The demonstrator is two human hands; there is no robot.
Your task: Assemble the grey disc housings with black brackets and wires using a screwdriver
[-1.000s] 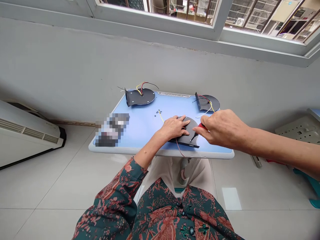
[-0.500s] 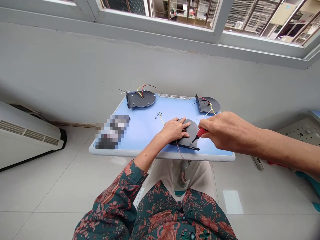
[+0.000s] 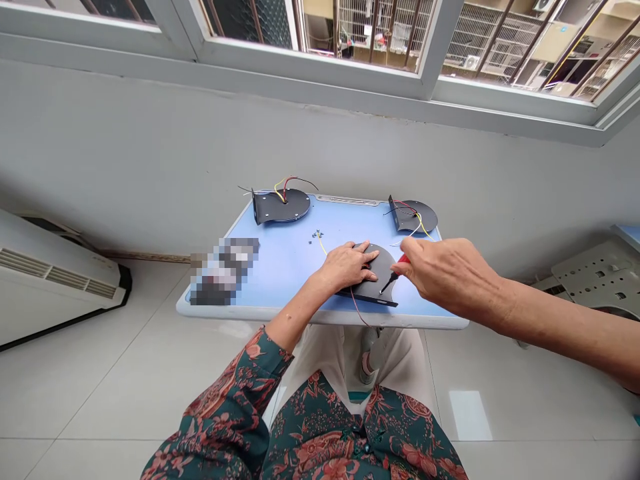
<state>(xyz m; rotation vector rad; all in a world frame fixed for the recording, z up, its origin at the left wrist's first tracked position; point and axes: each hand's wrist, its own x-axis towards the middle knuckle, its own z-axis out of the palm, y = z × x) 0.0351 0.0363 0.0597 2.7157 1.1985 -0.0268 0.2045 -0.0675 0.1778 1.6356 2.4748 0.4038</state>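
Observation:
My left hand (image 3: 349, 267) lies with spread fingers on a black rounded plate (image 3: 383, 260) near the table's front edge. Yellow and red wires come out around that hand. My right hand (image 3: 435, 270) is closed round a red-handled screwdriver (image 3: 404, 267). Its dark shaft slants down to the left, and the tip meets the plate near its bent front edge. Small dark screws (image 3: 317, 235) lie in a loose group behind my left hand. Part of the near plate is hidden under that hand.
On the blue table (image 3: 285, 267), a black plate with wires (image 3: 295, 203) stands back left and another (image 3: 423, 219) back right. A pixelated patch (image 3: 225, 273) covers the left side. Behind are a wall (image 3: 300, 147) and barred windows.
The view has shifted slightly, so the table sits a little lower. My right hand has turned somewhat around the screwdriver handle, whose tip remains at the plate. My left hand keeps its place on the plate.

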